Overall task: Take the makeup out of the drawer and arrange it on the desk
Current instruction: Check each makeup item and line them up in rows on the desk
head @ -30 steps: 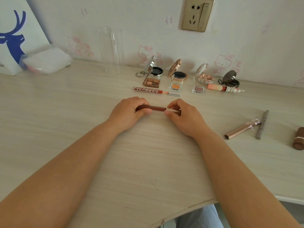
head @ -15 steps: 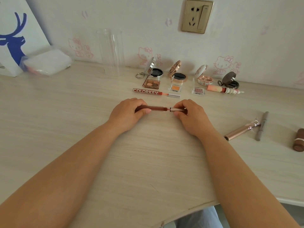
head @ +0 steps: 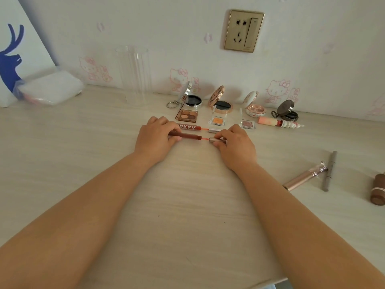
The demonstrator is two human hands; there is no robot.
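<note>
left hand (head: 155,138) pinches the lip gloss tube (head: 188,136), right hand (head: 235,146) pinches its silver cap (head: 216,140), both low over the desk (head: 187,205); light, stiff, probably slippery, best held mid-barrel.

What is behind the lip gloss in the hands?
Right behind the lip gloss lies another lip gloss, opened the same way. The left hand covers the start of its label, so only the last letters show.

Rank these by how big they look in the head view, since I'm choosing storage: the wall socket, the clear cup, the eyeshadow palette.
1. Clear cup, the tallest.
2. Wall socket.
3. Eyeshadow palette, the smallest.

The socket hangs farther back on the wall, so its true rank against the cup is unsure.
</note>
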